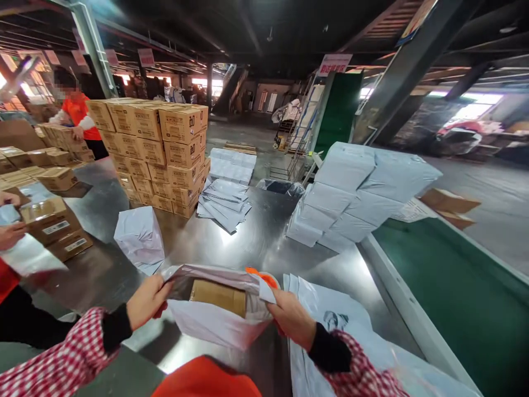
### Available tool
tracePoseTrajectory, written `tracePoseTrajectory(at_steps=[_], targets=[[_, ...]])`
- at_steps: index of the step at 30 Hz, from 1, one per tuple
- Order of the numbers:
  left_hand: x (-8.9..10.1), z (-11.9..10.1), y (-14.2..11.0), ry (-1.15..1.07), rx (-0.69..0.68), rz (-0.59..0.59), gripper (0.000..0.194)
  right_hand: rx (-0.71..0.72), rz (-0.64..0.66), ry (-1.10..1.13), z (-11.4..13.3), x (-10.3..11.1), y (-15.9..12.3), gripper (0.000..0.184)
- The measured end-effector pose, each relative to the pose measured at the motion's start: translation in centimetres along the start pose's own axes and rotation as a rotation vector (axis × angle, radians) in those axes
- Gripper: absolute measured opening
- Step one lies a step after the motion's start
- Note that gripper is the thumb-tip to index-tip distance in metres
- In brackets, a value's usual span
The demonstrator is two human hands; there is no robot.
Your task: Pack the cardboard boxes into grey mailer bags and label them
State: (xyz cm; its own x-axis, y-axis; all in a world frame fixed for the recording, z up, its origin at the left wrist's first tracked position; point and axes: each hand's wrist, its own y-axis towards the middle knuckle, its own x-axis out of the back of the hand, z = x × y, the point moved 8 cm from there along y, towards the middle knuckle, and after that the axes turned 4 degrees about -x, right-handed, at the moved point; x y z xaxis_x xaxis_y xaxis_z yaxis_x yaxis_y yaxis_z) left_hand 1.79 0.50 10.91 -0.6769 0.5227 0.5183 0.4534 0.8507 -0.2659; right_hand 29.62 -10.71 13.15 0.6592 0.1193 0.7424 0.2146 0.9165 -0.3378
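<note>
Holding bag (pixel 215 330) open w/ both hands, box (pixel 217 298) inside.
Pinching L edge of mouth w/ L hand (pixel 145 302), R edge w/ R hand (pixel 294 317), clamped on film both sides, low over table (pixel 262 234). Could lose an edge if pinching too lightly, or split thin-looking film if pulling too hard; could also snag orange thing (pixel 264 275) just behind bag near R hand, or drag flat bags (pixel 347 317) if swinging R. Can't see box's lower part (behind bag's front), nor some fingertips. Can't ID orange thing, partly hidden; can't make out dark mark on flat bags. At L border, seeing only cut-off bits of co-worker's hands (pixel 10 234).
</note>
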Motion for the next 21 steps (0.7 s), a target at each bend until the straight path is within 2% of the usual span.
tracePoseTrajectory(at_steps=[4, 6, 8, 11, 15, 17, 19, 21], targets=[[0.7, -0.2, -0.2, -0.080, -0.003, 0.134, 0.052, -0.071, 0.058, 0.183, 0.9, 1.2, -1.4, 0.032], [0.8, -0.1, 0.5, -0.027, -0.010, 0.200, 0.058, -0.028, 0.048, 0.147, 2.1, 1.8, -1.4, 0.030], [1.1, 0.0, 1.2, -0.018, -0.033, 0.214, 0.059, 0.006, 0.058, 0.119, 2.6, 1.8, -1.4, 0.033], [1.0, 1.0, 1.7, -0.173, -0.003, 0.265, 0.056, -0.039, 0.123, 0.186, 1.3, 0.2, -1.4, 0.039], [1.2, 2.3, 2.1, -0.349, 0.029, 0.341, 0.053, 0.170, -0.068, 0.241, 0.3, -0.2, -1.2, 0.034], [2.0, 2.8, 2.4, -0.430, 0.016, 0.357, 0.049, 0.193, -0.076, 0.279, -0.8, -0.5, -1.0, 0.037], [3.1, 3.3, 2.7, -0.464, -0.035, 0.341, 0.048, 0.142, -0.021, 0.329, -2.1, -1.1, -0.7, 0.044], [3.9, 3.8, 3.0, -0.414, -0.151, 0.261, 0.067, 0.126, -0.025, 0.403, -3.1, -1.5, -0.7, 0.049]])
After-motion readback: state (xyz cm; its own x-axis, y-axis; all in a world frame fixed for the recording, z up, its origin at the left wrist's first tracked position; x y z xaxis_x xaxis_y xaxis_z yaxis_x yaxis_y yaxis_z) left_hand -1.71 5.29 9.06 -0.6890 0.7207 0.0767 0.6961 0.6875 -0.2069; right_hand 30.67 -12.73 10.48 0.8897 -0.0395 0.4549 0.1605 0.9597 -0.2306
